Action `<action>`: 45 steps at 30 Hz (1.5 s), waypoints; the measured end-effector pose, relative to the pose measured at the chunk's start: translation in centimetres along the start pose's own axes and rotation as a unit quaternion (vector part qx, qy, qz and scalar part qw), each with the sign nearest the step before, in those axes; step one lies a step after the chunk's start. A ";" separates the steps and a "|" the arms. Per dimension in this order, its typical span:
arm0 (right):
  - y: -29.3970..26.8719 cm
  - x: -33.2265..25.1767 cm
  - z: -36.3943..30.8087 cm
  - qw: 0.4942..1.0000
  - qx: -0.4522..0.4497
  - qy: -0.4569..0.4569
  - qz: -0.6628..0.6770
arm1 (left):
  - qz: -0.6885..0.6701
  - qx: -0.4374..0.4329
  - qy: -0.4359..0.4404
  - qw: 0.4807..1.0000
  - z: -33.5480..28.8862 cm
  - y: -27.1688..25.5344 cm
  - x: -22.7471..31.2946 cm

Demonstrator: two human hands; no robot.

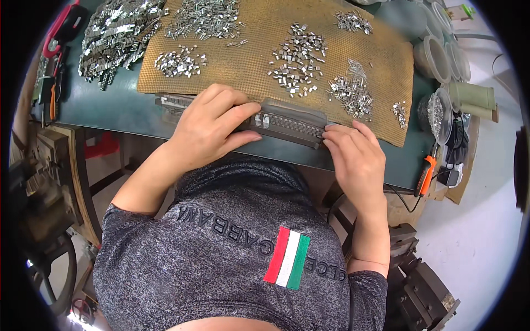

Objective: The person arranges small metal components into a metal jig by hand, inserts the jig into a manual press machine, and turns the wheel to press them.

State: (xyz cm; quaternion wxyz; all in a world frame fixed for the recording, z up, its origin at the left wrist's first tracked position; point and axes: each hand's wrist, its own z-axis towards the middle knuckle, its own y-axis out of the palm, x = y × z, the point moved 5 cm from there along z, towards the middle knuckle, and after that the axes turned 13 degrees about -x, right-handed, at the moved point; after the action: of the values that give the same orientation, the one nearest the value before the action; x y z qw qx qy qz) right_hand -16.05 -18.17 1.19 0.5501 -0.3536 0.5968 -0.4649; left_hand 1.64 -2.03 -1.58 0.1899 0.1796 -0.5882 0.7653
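A long dark metal jig (290, 128) with rows of slots lies along the near edge of the brown textured mat (243, 71). Small shiny metal links (263, 121) sit in its channel near the middle. My left hand (212, 124) reaches across it, thumb and fingertips closed on its two sides just left of these links. At the right end of the jig, my right hand (359, 157) has its fingertips bent against it. The left hand covers part of the jig, and the contact under the right fingers is partly hidden.
Loose metal links (298, 60) and thin metal pins (201, 19) lie in several piles on the mat. Linked metal strips (118, 38) are heaped at far left. Plastic tubs (433, 58) stand at right, near an orange-handled tool (425, 175) at the table's edge.
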 end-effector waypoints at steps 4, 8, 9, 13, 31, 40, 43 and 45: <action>-2.0 4.0 -1.3 0.984 0.089 0.113 0.108 | 0.010 0.003 -0.001 1.000 0.1 -0.2 0.1; -3.0 9.8 -3.9 0.963 0.154 0.208 -0.073 | 0.007 -0.011 -0.007 1.000 0.7 -0.1 0.4; -2.5 10.7 -4.6 0.964 0.142 0.205 -0.093 | 0.007 -0.016 -0.007 1.000 0.9 -0.3 0.7; -0.7 10.4 -5.8 0.968 0.087 0.178 -0.154 | 0.018 -0.022 -0.004 1.000 1.8 -1.0 1.3; -4.0 15.3 -9.9 0.925 0.227 0.293 0.089 | -0.016 -0.083 0.217 0.973 20.3 3.2 6.5; -3.3 16.3 -9.7 0.921 0.208 0.327 0.043 | -0.026 -0.138 0.220 0.965 25.5 10.6 8.7; -3.2 16.5 -9.5 0.924 0.204 0.321 -0.045 | -0.037 -0.163 0.197 0.966 26.4 11.9 8.8; -3.1 16.6 -9.4 0.923 0.197 0.325 -0.054 | -0.031 -0.171 0.216 0.961 26.4 12.5 9.1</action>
State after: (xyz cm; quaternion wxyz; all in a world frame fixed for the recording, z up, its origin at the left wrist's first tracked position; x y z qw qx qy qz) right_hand -28.01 -33.06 -1.62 0.3582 -0.0991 0.6197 -0.6912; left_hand -11.10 -29.81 -1.00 0.3640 -0.0067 -0.6494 0.6676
